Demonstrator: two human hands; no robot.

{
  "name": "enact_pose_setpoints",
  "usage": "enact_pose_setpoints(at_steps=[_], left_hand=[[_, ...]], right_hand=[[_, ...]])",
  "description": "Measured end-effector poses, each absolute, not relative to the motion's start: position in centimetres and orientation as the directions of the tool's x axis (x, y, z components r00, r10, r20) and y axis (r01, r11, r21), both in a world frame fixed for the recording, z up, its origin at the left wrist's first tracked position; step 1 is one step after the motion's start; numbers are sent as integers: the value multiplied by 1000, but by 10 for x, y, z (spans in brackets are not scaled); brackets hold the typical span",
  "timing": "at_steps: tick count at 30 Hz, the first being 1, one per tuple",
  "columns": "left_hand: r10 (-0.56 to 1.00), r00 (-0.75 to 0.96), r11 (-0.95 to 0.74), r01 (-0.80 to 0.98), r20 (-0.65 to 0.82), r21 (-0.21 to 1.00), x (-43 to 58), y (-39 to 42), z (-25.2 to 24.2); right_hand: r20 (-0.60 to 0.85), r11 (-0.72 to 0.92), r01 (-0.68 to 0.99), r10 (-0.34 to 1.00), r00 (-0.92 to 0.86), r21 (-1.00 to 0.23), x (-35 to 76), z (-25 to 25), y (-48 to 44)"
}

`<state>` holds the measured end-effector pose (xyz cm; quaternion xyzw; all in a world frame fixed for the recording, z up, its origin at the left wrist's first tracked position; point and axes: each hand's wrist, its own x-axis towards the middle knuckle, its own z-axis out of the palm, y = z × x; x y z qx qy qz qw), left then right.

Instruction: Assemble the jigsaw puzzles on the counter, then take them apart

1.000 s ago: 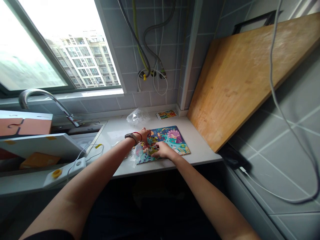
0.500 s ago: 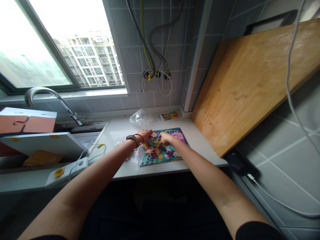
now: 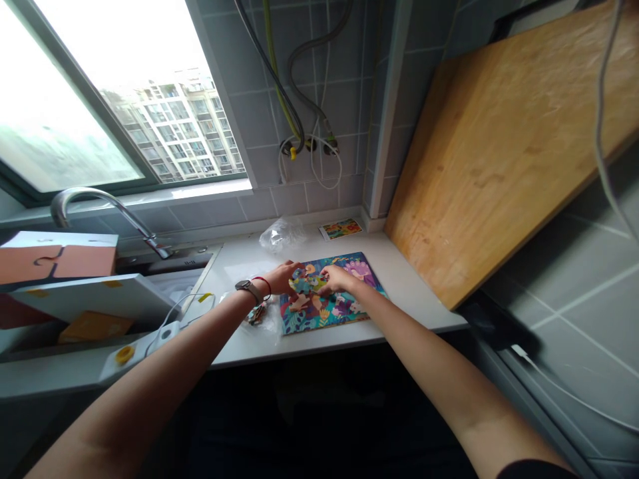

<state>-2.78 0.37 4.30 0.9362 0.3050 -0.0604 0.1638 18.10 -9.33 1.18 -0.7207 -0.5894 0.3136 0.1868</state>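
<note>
A colourful jigsaw puzzle board (image 3: 344,309) lies on the white counter (image 3: 239,263) in front of me. My left hand (image 3: 282,277), with a watch and red string at the wrist, rests on the board's far left corner, fingers stretched towards a loose piece (image 3: 308,284). My right hand (image 3: 335,278) is over the board's upper middle, fingers pinched on that same patch of pieces. More loose pieces lie in a clear bag (image 3: 259,313) just left of the board.
A big wooden board (image 3: 499,146) leans on the right wall. A crumpled plastic bag (image 3: 283,233) and a small picture card (image 3: 340,228) lie by the back wall. A sink with a tap (image 3: 100,199), boxes (image 3: 60,259) and a power strip (image 3: 144,342) sit left.
My right hand has moved from the board's near left edge up to its far middle. My left hand stayed at the far left corner. The view has shifted slightly.
</note>
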Motion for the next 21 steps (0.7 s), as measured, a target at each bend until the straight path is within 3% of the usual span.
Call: enact_pose_setpoints(at_steps=[5, 15, 21], left_hand=[[550, 816, -736, 575, -179, 357, -38, 1, 45], [542, 818, -755, 574, -190, 317, -42, 2, 48], [538, 795, -653, 603, -278, 459, -42, 16, 52]], right_hand=[[-195, -219, 706, 974, 116, -674, 184, 7, -97], [-147, -192, 658, 981, 124, -728, 190, -2, -105], [-111, -163, 590, 986, 123, -791, 200, -15, -106]])
